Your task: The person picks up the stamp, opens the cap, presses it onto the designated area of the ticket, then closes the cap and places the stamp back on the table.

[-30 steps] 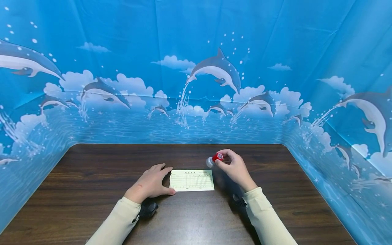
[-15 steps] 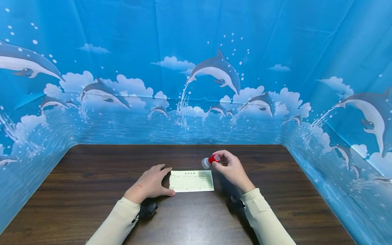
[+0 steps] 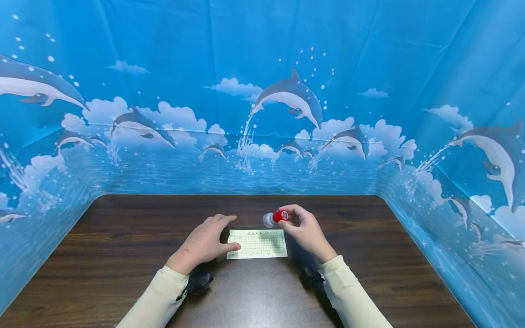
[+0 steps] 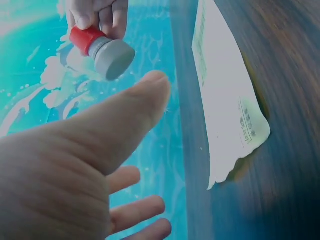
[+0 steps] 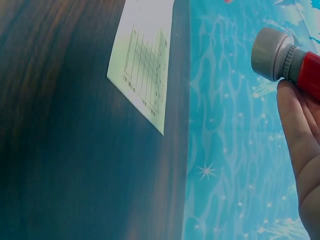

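Note:
A pale green printed receipt slip point(image 3: 257, 244) lies flat on the dark wood table, its left edge uneven. My left hand point(image 3: 205, 243) is at that edge with fingers and thumb spread; in the left wrist view the thumb point(image 4: 135, 107) is apart from the paper. In my right hand point(image 3: 305, 230), thumb and fingers pinch a small red stamp point(image 3: 280, 216) with a translucent greyish cap point(image 3: 268, 220). It is held tilted above the table, just beyond the slip's far right part. The right wrist view shows the cap point(image 5: 270, 54) pointing away from the fingers.
The brown wood table point(image 3: 262, 291) has rounded far corners. A blue curtain point(image 3: 180, 68) printed with dolphins and clouds surrounds its back and sides. Black wrist devices point(image 3: 199, 281) sit under both cuffs.
My right hand has moved left with the stamp, toward the slip. My left hand has lifted off the slip's left edge, its fingers straighter. The slip stays about where it was.

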### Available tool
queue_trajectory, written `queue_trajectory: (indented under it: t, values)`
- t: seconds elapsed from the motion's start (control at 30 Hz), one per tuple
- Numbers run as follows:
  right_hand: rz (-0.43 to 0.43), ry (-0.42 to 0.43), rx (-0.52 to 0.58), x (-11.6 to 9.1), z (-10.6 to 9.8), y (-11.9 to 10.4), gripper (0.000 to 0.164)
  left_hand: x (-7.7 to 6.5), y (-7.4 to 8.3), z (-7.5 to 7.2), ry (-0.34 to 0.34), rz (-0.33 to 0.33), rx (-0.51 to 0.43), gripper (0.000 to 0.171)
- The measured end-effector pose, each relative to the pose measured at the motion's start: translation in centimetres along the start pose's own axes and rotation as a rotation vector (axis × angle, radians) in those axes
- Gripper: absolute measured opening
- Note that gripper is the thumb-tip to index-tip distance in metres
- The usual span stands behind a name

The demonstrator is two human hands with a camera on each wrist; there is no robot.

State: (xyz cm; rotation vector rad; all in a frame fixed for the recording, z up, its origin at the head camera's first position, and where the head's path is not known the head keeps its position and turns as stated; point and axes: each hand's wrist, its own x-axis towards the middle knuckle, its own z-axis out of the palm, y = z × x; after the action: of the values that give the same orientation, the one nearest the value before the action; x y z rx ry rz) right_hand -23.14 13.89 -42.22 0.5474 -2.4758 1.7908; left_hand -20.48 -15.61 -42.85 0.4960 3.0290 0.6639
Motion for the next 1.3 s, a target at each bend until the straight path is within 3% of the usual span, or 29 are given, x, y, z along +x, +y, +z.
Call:
queue_trajectory:
  t: [0.4, 0.8, 1.0, 1.3]
  values:
    - [-0.008, -0.016, 0.045, -0.3, 0.9, 0.2, 0.035, 0.2, 1.0, 0.1, 0.091, 0.076, -0.017, 0.074]
    - [-0.040, -0.059, 0.064, 0.2, 1.4, -0.2, 0.035, 1.0, 2.5, 0.5, 0.102, 0.118, -0.171, 0.075]
    - [-0.037, -0.099, 0.072, -0.1, 1.8, -0.3, 0.035, 1.5, 3.5, 0.7, 0.102, 0.143, -0.196, 0.076]
    - [-0.039, -0.126, 0.198, -0.5, 1.8, -0.3, 0.033, 1.4, 3.7, 1.0, 0.139, 0.143, -0.239, 0.067]
